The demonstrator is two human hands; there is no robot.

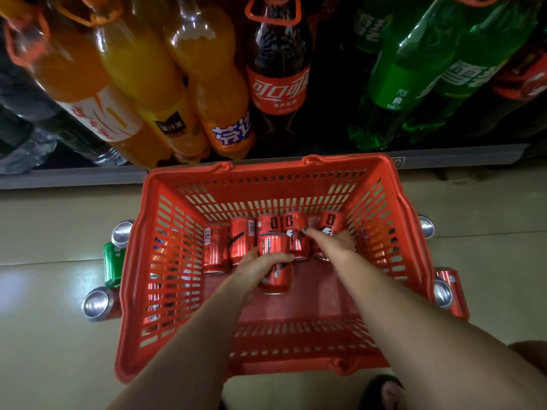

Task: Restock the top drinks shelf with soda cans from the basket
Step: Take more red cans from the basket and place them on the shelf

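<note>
Head view, basket [133, 261]: my left hand [260, 266] grips one can [273, 261]; right hand [334, 241] rests fingers-out on the can row [266, 235]. Risk: reaching down two-handed, a slick can may slip.

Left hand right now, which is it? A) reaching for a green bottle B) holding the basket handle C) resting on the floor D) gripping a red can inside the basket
D: the left hand has its fingers curled round a red can inside the red basket.
</note>
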